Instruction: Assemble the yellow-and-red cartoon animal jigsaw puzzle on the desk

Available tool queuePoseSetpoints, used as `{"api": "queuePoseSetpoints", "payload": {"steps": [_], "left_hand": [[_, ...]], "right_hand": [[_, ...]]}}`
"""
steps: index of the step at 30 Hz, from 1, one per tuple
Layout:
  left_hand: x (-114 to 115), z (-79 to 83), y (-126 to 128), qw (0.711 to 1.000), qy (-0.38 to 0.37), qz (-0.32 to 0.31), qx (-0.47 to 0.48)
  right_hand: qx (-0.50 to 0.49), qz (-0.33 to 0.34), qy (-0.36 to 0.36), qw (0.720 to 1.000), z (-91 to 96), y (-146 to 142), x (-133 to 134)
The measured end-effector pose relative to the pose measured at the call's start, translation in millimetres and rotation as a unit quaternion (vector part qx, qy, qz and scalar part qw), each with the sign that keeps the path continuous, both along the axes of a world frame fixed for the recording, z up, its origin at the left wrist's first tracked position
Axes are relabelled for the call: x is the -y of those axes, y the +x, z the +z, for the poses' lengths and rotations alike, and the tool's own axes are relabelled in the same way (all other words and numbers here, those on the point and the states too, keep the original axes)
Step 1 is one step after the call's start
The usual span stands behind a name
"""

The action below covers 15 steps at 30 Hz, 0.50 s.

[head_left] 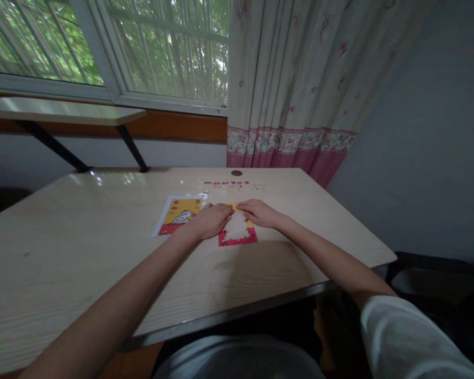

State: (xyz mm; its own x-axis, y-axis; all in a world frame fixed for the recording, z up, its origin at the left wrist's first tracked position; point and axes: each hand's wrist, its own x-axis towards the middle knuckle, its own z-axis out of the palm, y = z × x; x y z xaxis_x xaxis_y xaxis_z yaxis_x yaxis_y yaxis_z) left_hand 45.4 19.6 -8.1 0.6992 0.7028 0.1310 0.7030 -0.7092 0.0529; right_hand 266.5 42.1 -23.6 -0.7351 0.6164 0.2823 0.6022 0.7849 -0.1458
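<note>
A jigsaw puzzle border (238, 242) lies on the table, red along its near side and yellow toward the far side, with bare tabletop inside it. My left hand (212, 220) rests over its upper left part, fingers stretched toward the right. Across from it, my right hand (260, 212) lies over the upper right part with fingers extended to the left. The fingertips of both hands nearly meet at the far edge and hide some pieces there. Left of the puzzle is a printed picture sheet (178, 216) showing a white animal on yellow and red; my left forearm partly overlaps it.
Loose puzzle pieces (233, 185) lie in rows beyond the border. A dark round disc (236, 172) sits near the table's far edge. At the back left stands a raised shelf (63, 111) on black legs. A curtain (288, 105) hangs behind the table (82, 252).
</note>
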Motion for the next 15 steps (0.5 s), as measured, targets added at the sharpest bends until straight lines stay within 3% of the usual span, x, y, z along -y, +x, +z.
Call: {"api": "queuePoseSetpoints", "payload": {"steps": [9,15], "left_hand": [[-9.3,-4.9,-6.7,0.998,-0.028,-0.018,0.052],[-18.7,-12.6,-12.3,0.997,-0.021,-0.010,0.078]], "right_hand": [[-0.052,0.006,-0.021,0.998,-7.5,2.5,-5.8],[-0.064,-0.033,-0.025,0.997,-13.8,3.2,-15.0]]}}
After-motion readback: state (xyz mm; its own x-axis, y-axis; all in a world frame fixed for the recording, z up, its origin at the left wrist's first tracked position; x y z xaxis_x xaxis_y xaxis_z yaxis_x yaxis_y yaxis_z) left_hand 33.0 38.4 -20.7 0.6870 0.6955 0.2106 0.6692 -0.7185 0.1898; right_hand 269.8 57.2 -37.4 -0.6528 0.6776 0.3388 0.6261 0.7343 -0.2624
